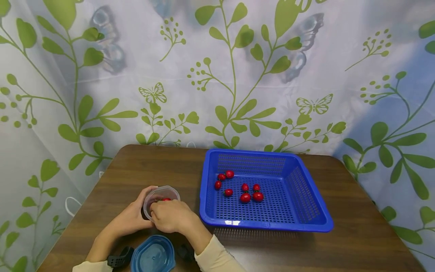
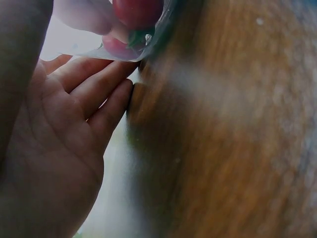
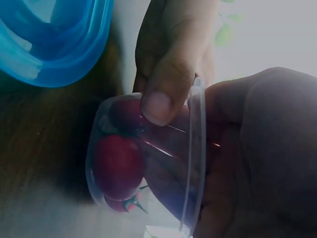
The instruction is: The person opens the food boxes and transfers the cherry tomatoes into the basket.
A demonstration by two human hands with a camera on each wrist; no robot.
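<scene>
Basically, red tomatoes (image 3: 118,167) sit low in a clear container (image 1: 172,193) at the left part of the table (image 1: 357,211), the left hand (image 1: 134,215) gripping its wall from outside, the right hand (image 1: 171,215) in over the rim, fingertips hidden so can't tell if they pinch anything. Container's mouth faces the right hand, long axis unclear; right hand is also nearer the blue basket (image 1: 265,227), off to its right, holding eight more tomatoes (image 1: 245,197). Blue dish (image 1: 153,254) lies between the forearms.
</scene>
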